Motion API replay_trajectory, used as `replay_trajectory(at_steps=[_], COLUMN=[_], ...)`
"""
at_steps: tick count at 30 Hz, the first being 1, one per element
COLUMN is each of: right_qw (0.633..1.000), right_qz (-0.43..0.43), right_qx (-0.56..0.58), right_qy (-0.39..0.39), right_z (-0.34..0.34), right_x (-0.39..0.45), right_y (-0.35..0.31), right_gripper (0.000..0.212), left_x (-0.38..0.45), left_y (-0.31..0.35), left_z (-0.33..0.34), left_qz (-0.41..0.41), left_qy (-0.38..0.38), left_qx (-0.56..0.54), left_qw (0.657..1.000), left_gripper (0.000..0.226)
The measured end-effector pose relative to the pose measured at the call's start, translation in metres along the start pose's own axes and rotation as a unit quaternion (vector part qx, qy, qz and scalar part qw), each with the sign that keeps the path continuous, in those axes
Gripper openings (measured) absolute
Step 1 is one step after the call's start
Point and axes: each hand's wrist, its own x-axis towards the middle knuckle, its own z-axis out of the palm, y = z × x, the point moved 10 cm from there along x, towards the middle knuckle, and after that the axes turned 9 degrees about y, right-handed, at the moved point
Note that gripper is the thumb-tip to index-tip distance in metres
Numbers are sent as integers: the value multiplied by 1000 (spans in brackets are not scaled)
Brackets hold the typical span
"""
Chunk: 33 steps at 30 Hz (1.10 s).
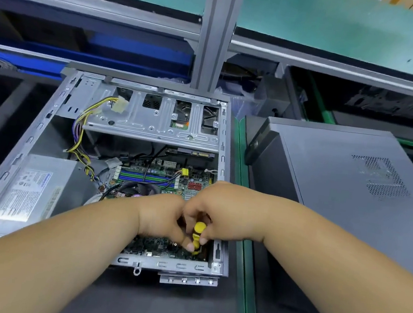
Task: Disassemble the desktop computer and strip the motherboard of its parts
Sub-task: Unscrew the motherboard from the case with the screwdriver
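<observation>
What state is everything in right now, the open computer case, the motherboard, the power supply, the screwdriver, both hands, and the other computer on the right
Computer case: lying flat, side panel off.
Motherboard: in the case, cables plugged in.
Power supply: seated in the case.
Drive cage: mounted in the case.
Screwdriver: upright, tip down by the board's near right corner.
Right hand: grips the screwdriver handle.
Left hand: fingers at the screwdriver.
Second computer: closed, lying flat.

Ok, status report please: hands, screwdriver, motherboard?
Both hands grip yellow screwdriver, upright over motherboard near corner. Board in case, cables attached.
</observation>
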Motion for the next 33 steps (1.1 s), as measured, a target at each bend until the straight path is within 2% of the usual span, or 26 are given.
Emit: replay_trajectory(at_steps=[5,7,11,19,24,27,30,33], right_qw=[1000,1000,990,986,989,986,983,983], right_qz=[-17,-12,-9,19,14,16,27,30], right_qx=[-11,-21,-112,-122,-99,-128,-150,-147], right_qy=[-14,9,81,116,108,110,105,105], right_z=[4,3,-3,-13,-12,-12,-12,-11], right_x=[-4,-3,4,4,3,1,-2,-2], right_y=[-3,-1,4,8,5,7,12,13], right_gripper=[30,25,19,19,20,21,28,27], left_x=[5,7,13,4,7,8,10,10], left_y=[5,6,3,5,2,3,5,5], left_z=[1,0,-5,0,-2,1,4,6], left_qz=[16,23,27,20,12,13,8,8], left_qy=[25,36,55,-33,-16,-8,-16,-25], left_qx=[35,13,13,21,35,43,43,26], left_qw=[999,999,998,999,999,999,999,999], left_gripper=[24,18,29,21,19,14,24,25])
